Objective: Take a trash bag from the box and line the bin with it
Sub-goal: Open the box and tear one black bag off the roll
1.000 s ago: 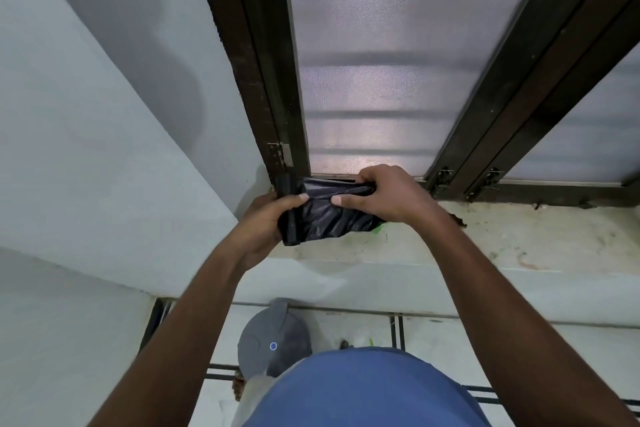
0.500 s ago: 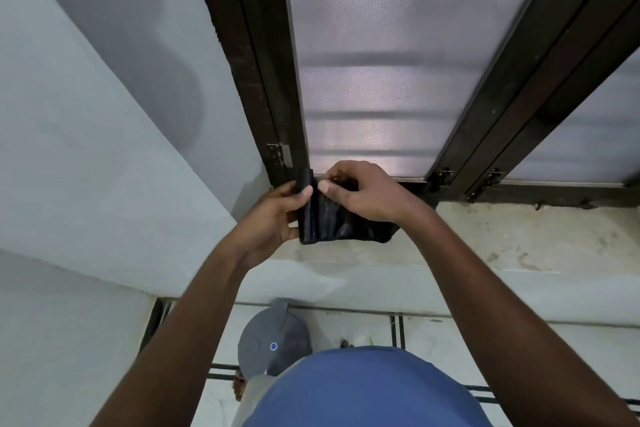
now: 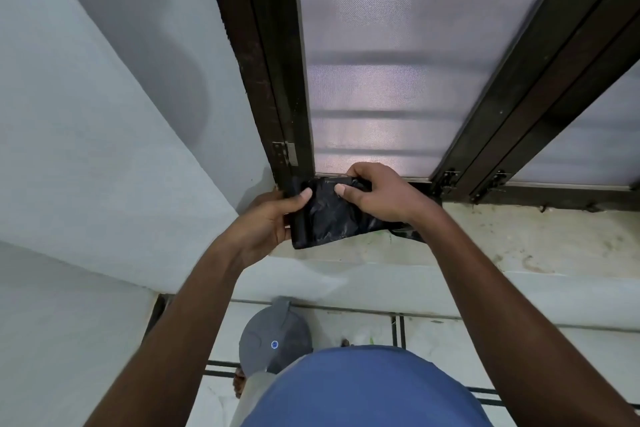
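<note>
A folded black trash bag (image 3: 325,218) is held in front of me over the window sill. My left hand (image 3: 265,222) grips its left edge, thumb on top. My right hand (image 3: 377,192) pinches the upper right part, thumb pressed on the plastic. Down on the floor by my feet stands the grey bin (image 3: 273,336) with its lid on and a small blue dot on top. The box is hidden from view; only a sliver of green shows under the bag.
A stained sill (image 3: 519,243) runs along the base of a dark-framed frosted window (image 3: 398,62). White walls close in on the left. The tiled floor (image 3: 433,329) lies below, partly hidden by my blue shirt.
Both hands have worked the bag between them: it was turned upright and narrow, and now lies wider and more unfolded. My right thumb has shifted onto its face.
</note>
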`<state>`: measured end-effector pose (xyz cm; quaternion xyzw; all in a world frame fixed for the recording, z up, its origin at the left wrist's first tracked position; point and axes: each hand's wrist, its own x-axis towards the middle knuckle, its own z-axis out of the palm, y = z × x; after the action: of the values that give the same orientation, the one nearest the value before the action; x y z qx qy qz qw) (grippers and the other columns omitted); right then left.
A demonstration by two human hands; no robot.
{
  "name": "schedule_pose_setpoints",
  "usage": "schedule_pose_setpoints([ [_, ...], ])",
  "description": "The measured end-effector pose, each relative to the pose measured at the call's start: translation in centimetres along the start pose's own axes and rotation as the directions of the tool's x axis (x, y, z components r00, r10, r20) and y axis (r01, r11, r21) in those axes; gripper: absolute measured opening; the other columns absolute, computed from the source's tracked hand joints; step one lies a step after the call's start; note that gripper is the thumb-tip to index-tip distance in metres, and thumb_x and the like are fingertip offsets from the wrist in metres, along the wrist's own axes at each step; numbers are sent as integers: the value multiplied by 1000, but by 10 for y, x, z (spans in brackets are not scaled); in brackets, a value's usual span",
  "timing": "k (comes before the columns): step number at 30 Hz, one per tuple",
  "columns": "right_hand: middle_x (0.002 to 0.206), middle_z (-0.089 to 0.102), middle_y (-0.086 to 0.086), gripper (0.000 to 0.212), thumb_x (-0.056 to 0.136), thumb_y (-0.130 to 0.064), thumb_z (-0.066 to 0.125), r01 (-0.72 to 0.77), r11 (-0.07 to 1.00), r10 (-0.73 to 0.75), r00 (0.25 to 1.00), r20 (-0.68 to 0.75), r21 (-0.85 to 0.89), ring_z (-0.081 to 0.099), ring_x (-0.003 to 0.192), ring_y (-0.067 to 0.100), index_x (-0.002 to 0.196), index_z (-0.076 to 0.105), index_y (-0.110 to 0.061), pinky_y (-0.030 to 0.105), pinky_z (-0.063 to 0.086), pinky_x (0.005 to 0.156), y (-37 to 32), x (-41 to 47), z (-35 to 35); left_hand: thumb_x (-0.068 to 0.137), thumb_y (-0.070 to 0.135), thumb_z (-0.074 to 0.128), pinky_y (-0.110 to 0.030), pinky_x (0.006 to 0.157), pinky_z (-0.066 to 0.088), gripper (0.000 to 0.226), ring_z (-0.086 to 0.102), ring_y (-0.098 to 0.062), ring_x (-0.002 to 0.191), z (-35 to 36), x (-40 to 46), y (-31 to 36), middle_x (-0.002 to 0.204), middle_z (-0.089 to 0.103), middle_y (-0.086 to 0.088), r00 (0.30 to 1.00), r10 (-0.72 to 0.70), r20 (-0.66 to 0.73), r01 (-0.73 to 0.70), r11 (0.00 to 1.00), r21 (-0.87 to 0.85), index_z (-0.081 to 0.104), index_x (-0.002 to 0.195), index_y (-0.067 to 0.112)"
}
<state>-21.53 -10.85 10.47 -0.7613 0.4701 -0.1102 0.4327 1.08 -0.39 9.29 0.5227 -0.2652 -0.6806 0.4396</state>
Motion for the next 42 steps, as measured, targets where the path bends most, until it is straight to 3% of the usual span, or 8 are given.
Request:
schedule_pose_setpoints([
  [6,99,69,-3,23,105,-50,68,-53,987,46,998,-49,-153,64,88,19,104,64,-28,35,53,76,2,-4,-1,100,26,76,-50,116,53,40,70,-29,130,-7,7,0,132,78,-7,990,-9,-142,11,1000,19,71,137,12],
  [9,112,72,1,31,107,-46,66,-54,937,24,996,-91,-345,67,103,25,124,66,-20,45,58,92,-4,-7,0,101,25,76,-53,116,51,36,71,-28,128,-5,6,1,130,79,-8,989,21,-148,-17,1000,26,74,134,14],
  [14,148,66,-6,61,105,-54,68,11,999,-8,998,59,-50,61,135,16,157,53,-28,35,49,112,-27,-8,3,104,22,71,-53,113,54,36,70,-29,131,5,1,7,140,73,-9,993,107,-57,-103,992,66,70,140,21],
  [19,95,77,-12,16,101,-50,77,37,998,-28,988,151,-59,74,87,7,104,72,-35,25,54,76,-22,-1,1,104,22,72,-53,112,55,36,71,-29,129,3,2,8,137,75,-9,989,126,-80,-118,988,102,71,139,19],
  [23,77,78,-13,18,104,-42,76,67,997,-70,981,180,24,70,68,-1,94,78,-27,23,54,69,-13,1,1,103,22,73,-48,107,59,33,72,-30,127,5,3,5,134,76,-10,987,128,-97,-114,984,139,72,136,17],
  [29,89,81,12,26,101,-43,80,53,998,-59,976,211,32,68,72,13,92,81,-19,34,53,74,-2,7,0,103,17,73,-45,101,62,29,73,-35,123,10,10,3,129,77,-18,980,159,-123,-137,976,171,74,131,10],
  [37,78,75,9,24,102,-39,78,36,992,-28,997,69,-120,65,68,23,89,81,-19,35,51,65,3,15,3,102,10,73,-50,101,62,27,75,-33,113,19,28,-2,125,78,-21,971,180,-159,-164,980,110,74,128,3],
  [42,66,60,-4,29,104,-42,74,17,966,-35,997,-68,-260,55,63,22,86,73,-19,31,36,54,4,15,18,101,11,74,-38,84,66,25,77,-27,102,23,35,-2,109,80,-11,964,172,-205,-148,981,126,77,124,3],
])
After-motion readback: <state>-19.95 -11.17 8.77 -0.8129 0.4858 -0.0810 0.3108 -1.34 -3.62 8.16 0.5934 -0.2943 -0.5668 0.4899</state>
